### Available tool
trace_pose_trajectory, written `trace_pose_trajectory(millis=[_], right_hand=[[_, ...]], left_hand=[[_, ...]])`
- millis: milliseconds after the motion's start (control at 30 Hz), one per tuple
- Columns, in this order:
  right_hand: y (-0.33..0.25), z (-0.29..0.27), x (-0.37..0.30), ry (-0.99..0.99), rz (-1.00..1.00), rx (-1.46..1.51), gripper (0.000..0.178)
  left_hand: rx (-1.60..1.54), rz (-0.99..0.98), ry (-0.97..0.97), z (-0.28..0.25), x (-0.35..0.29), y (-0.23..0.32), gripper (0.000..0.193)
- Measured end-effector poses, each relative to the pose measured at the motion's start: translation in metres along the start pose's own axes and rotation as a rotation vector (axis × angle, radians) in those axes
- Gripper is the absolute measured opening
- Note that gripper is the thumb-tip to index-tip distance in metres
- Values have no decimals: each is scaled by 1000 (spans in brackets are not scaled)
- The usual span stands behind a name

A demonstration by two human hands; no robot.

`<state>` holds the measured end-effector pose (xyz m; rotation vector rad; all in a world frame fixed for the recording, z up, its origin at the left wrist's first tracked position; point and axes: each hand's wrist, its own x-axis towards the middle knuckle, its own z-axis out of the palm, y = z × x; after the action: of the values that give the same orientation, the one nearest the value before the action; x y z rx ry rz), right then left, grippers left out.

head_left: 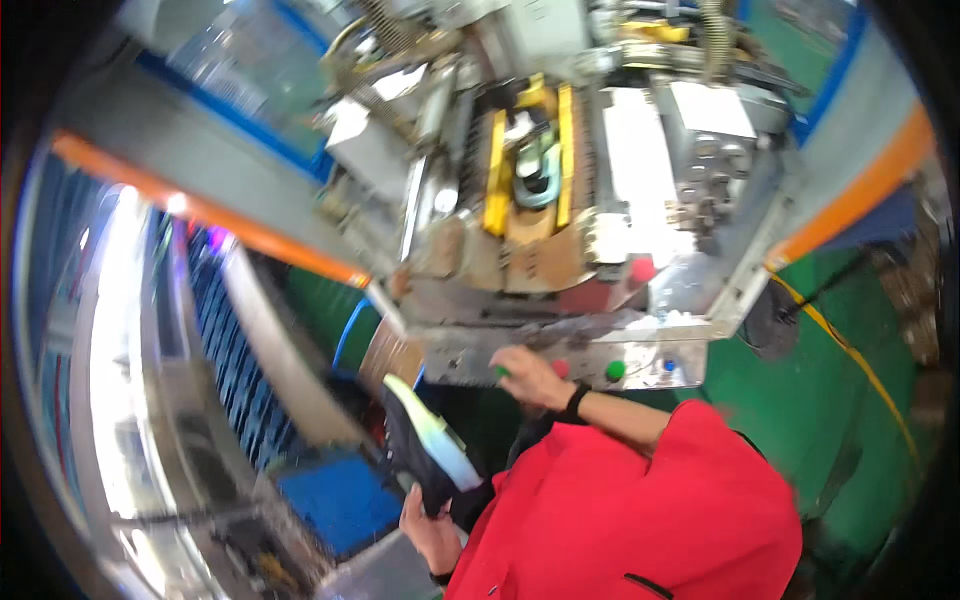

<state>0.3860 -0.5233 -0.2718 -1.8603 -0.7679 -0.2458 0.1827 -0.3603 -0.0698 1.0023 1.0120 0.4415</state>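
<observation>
My left hand [430, 532] holds a dark shoe [418, 440] by one end, low at the left of my body. The shoe is tipped on its side, and its sole fades from pale yellow to light blue. My right hand [532, 378], with a black band at the wrist, reaches across to the machine's front panel [640, 376]. Its fingers lie at a green button [501, 371] on the panel's left part and hold nothing I can see. Behind the panel, a pale blue-grey curved piece [538, 180] sits between two yellow bars [565, 155] of the machine.
The panel also carries a red button [561, 369], another green button [615, 371] and a small blue one. A red knob [642, 269] stands above it. Orange-edged guards [850, 195] flank the machine. At left are a blue box [340, 500] and a bright conveyor-like unit [125, 380].
</observation>
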Motion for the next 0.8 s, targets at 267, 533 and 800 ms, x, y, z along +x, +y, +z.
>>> trace_pose_trajectory(millis=[267, 533, 800], right_hand=[[-80, -289, 11, 798, 433, -309, 19], [-286, -620, -7, 1321, -225, -1593, 45], [-352, -769, 6, 1202, 370, -2007, 52]], left_hand=[[748, 203, -582, -37, 81, -14, 43], [237, -268, -411, 48, 34, 6, 39], [216, -247, -418, 48, 28, 9, 40]])
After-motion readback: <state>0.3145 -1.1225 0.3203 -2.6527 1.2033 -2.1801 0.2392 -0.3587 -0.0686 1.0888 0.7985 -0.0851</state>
